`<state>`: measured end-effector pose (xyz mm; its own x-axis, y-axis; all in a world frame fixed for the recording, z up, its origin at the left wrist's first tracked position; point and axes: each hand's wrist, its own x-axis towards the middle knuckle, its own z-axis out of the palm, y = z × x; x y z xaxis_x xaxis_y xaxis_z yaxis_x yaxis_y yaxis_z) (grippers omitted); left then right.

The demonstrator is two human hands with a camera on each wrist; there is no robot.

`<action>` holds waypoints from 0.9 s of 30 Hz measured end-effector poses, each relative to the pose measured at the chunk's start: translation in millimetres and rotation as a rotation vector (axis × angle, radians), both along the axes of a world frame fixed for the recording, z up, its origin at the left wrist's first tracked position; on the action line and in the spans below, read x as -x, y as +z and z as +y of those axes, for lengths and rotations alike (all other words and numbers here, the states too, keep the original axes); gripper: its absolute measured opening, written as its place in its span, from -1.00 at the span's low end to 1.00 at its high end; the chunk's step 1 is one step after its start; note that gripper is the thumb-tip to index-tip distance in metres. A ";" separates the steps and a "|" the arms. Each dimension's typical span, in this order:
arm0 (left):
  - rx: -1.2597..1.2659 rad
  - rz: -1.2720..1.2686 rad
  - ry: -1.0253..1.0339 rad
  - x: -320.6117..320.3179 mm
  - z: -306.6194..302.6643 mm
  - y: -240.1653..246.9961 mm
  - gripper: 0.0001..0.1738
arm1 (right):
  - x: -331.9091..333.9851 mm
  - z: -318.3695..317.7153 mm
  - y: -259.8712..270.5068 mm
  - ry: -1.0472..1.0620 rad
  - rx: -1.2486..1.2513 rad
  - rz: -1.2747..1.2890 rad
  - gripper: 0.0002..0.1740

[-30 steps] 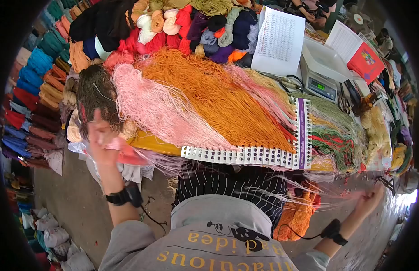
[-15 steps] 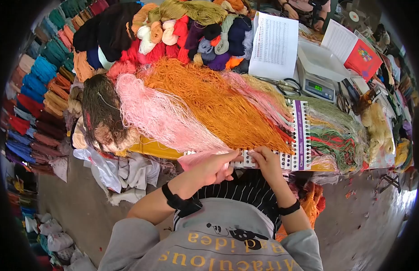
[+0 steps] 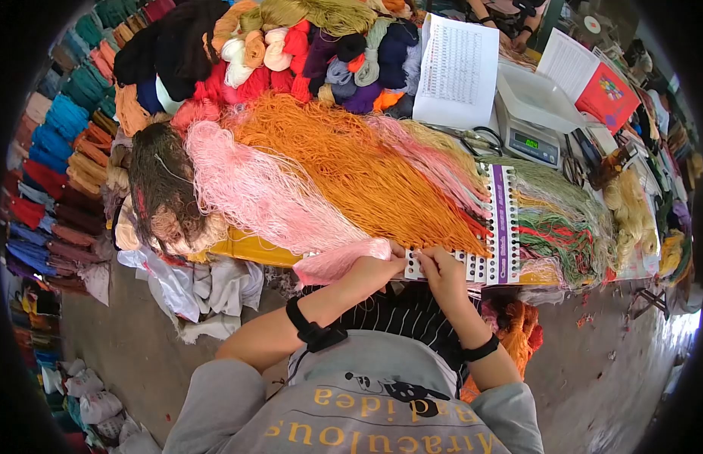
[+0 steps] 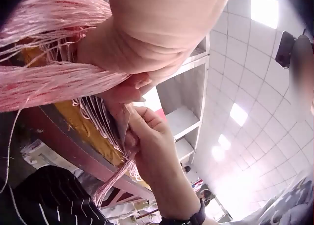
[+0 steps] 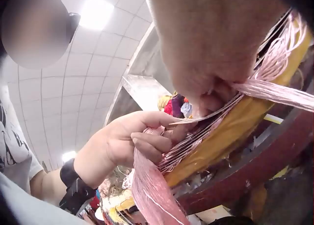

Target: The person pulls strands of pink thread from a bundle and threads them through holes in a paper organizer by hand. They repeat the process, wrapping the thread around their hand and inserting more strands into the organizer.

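My left hand (image 3: 372,272) grips a bundle of pink thread (image 5: 153,190) at the front edge of the table. The bundle's loose end folds back over the left hand in the head view. Close beside it, my right hand (image 3: 444,274) pinches a white punched card (image 4: 126,118) between thumb and fingers. Several more punched cards (image 3: 476,267) overlap in a row to the right. Pink strands (image 4: 110,183) hang below the right hand in the left wrist view. Behind the hands lie a large pink thread hank (image 3: 253,189) and orange threads (image 3: 351,166) running to the cards.
A purple-labelled strip (image 3: 503,227) stands at the row's right end, with green and red threads (image 3: 559,227) beyond. Scissors (image 3: 484,140), a digital scale (image 3: 533,144) and a printed sheet (image 3: 457,72) lie at the back right. A dark hank (image 3: 158,181) lies left.
From wide apart, with strands stretched out to the right, both hands have come together at the cards. Since half a second ago, the pink bundle has folded over the left hand.
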<state>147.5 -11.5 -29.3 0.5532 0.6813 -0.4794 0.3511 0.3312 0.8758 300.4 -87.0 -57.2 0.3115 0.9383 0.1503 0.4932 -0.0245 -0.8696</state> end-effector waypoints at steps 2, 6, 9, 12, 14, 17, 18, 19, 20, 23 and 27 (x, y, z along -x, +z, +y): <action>0.061 -0.002 0.049 1.3 4.7 -0.3 -0.73 | 0.1 2.7 0.6 0.047 -0.031 -0.096 -0.86; 0.063 -0.060 -0.075 -0.6 12.6 -1.7 -0.76 | -6.6 4.0 4.0 0.135 -0.010 -0.048 -0.86; 0.064 0.050 -0.121 -5.9 12.5 27.5 -0.77 | -14.1 10.4 7.5 0.180 0.151 0.091 -0.82; -0.039 0.149 -0.130 -5.7 9.2 23.8 -0.77 | -18.1 14.4 3.9 0.200 0.247 0.148 -0.75; -0.127 0.153 -0.123 1.6 8.6 -2.2 -0.77 | -14.8 15.0 4.5 0.191 0.270 0.160 -0.72; -0.748 0.098 -0.194 16.0 14.8 -19.4 -0.75 | -12.5 14.5 11.1 0.138 0.282 -0.011 -0.70; -0.603 0.059 -0.139 23.5 18.9 -17.1 -0.75 | -13.1 14.4 10.1 0.146 0.275 -0.012 -0.72; -0.456 0.026 -0.082 27.5 19.4 -8.0 -0.75 | -12.1 13.4 8.6 0.158 0.270 -0.010 -0.73; -0.108 -0.005 0.131 24.2 14.9 -1.7 -0.67 | -10.6 12.5 9.0 0.161 0.271 -0.002 -0.73; 0.302 0.091 0.089 30.6 24.5 0.7 -0.63 | -7.0 16.7 13.8 0.150 0.264 -0.081 -0.74; 0.169 0.018 0.052 21.6 19.6 6.6 -0.64 | -9.4 11.7 14.6 0.140 0.247 -0.049 -0.74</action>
<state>125.9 8.1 -22.7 0.5100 0.6176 -0.5987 0.3446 0.4910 0.8001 309.8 -75.2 -42.5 0.1745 0.9816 -0.0769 0.5479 -0.1617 -0.8207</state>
